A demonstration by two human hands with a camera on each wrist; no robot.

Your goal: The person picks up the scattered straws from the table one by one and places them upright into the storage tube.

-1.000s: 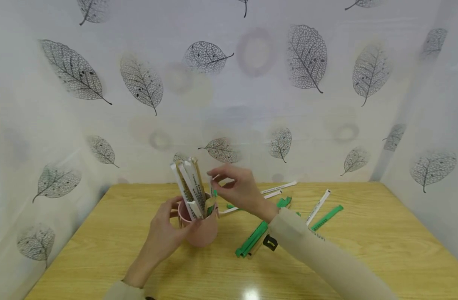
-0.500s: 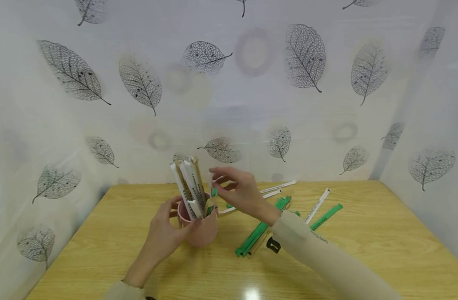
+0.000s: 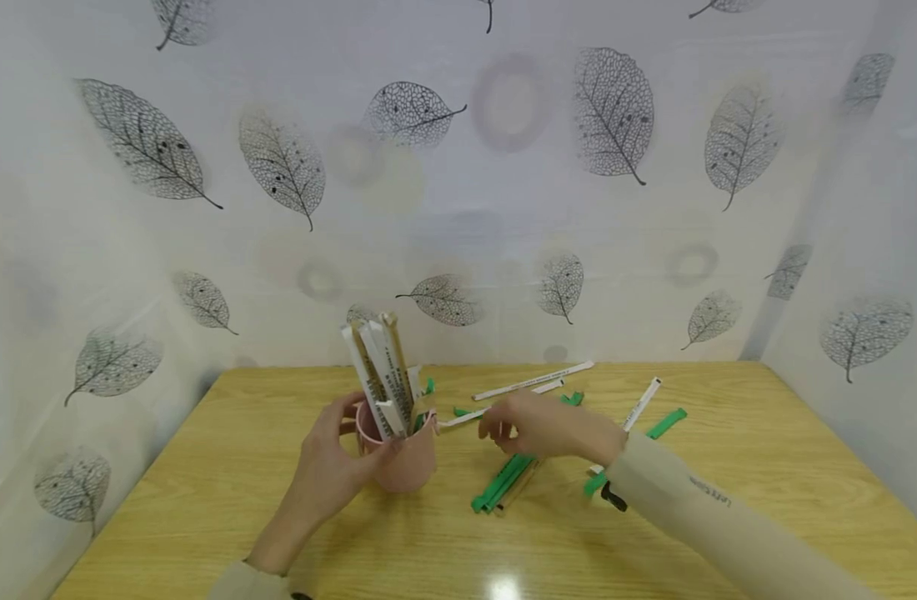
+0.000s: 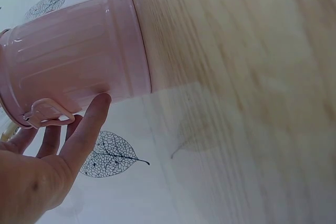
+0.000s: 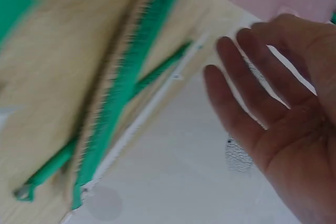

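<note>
A small pink metal pail (image 3: pixel 408 467) stands left of centre on the table, holding several slim packets (image 3: pixel 387 367) in white, brown and green wrapping. My left hand (image 3: pixel 327 467) grips the pail's left side. In the left wrist view its fingers lie beside the little wire handle (image 4: pixel 50 113). My right hand (image 3: pixel 544 427) is over the loose packets, right of the pail. The right wrist view shows this hand (image 5: pixel 283 103) with spread, slightly bent fingers and nothing held. Nearest it lie green packets (image 5: pixel 126 61) and a white packet (image 5: pixel 142 116).
A bundle of green and brown packets (image 3: pixel 507 483) lies below the right hand. White packets (image 3: pixel 533 381) lie behind it. Further right are a white packet (image 3: pixel 642 404) and a green one (image 3: pixel 667 422). A leaf-patterned sheet (image 3: pixel 458 208) surrounds the wooden table (image 3: pixel 218 467).
My right hand has let go of a packet at the pail's right rim and moved right and down, over the loose packets. The left hand keeps its grip on the pail.
</note>
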